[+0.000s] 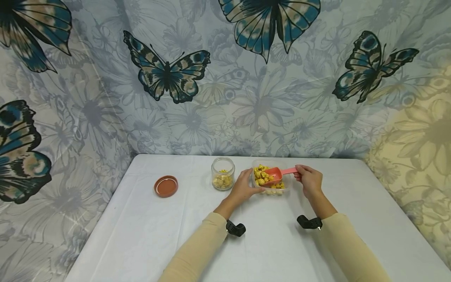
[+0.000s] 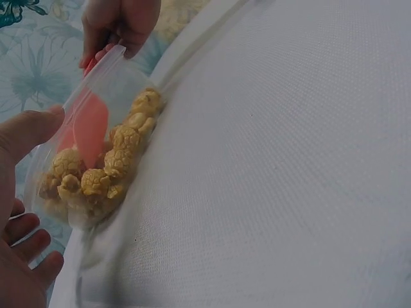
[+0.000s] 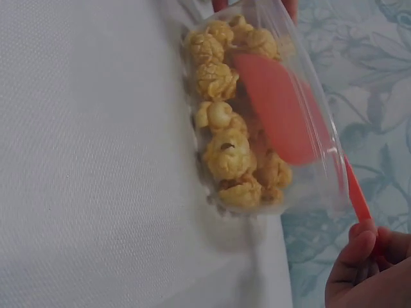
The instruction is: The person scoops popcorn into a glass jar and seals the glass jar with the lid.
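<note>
A clear plastic container of yellow, caramel-coated popcorn sits toward the back of the table. My left hand steadies it at its left side, thumb along the near edge and fingers around the far side. My right hand pinches the handle of a coral-red scoop from the right. Through the container's clear wall, the scoop's bowl shows tilted down among the popcorn pieces. In the left wrist view, the left thumb lies at the container's rim.
Just left of the container stands an open glass jar with some popcorn in its bottom. A round brown lid lies farther left. The white-covered table meets a butterfly-patterned cloth backdrop behind.
</note>
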`<state>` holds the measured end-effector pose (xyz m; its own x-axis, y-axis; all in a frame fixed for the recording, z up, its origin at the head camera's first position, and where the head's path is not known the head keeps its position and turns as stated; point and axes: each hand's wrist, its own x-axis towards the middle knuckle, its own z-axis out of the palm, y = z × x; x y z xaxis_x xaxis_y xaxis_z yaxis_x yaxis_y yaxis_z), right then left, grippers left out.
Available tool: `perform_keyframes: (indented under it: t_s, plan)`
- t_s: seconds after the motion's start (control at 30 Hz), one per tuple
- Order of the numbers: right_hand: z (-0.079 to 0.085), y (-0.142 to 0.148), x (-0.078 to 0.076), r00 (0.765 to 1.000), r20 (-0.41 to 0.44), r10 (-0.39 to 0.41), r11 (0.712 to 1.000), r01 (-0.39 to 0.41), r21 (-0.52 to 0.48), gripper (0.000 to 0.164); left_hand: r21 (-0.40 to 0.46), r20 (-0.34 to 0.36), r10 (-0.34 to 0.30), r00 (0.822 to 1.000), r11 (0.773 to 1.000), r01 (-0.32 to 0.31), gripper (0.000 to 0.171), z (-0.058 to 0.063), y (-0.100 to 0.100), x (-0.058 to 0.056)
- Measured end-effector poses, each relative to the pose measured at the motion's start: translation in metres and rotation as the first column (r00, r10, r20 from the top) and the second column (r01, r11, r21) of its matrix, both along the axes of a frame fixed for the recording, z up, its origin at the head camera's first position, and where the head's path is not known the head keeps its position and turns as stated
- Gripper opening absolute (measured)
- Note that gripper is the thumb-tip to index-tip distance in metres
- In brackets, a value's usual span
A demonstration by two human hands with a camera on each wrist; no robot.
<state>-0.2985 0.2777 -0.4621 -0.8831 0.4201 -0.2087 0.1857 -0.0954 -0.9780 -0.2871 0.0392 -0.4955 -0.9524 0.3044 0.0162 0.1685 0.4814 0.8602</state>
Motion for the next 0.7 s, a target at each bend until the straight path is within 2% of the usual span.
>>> perform_keyframes:
  t_s: [0.17, 0.33, 0.47, 0.7]
  plan:
    - [0.003, -0.003, 0.0, 0.997, 0.006, 0.076, 0.994, -0.077, 0.074, 0.037, -0.012, -0.014, 0.002, 1.0, 1.0, -0.002, 0.09, 0.0, 0.0, 0.0]
    - [0.005, -0.006, 0.0, 0.985, 0.072, 0.155, 0.976, -0.164, 0.141, 0.04, -0.017, -0.01, 0.008, 1.0, 1.0, -0.009, 0.089, 0.001, 0.0, 0.0]
    - [0.002, -0.003, -0.001, 0.988, 0.093, 0.123, 0.983, -0.134, 0.124, 0.04, -0.017, -0.008, 0.004, 1.0, 1.0, -0.004, 0.088, 0.002, 0.0, 0.0]
    - [0.0, 0.005, 0.002, 0.994, 0.101, 0.041, 0.999, -0.038, -0.026, 0.042, -0.022, 0.016, 0.016, 1.0, 1.0, -0.016, 0.087, 0.003, 0.001, 0.003]
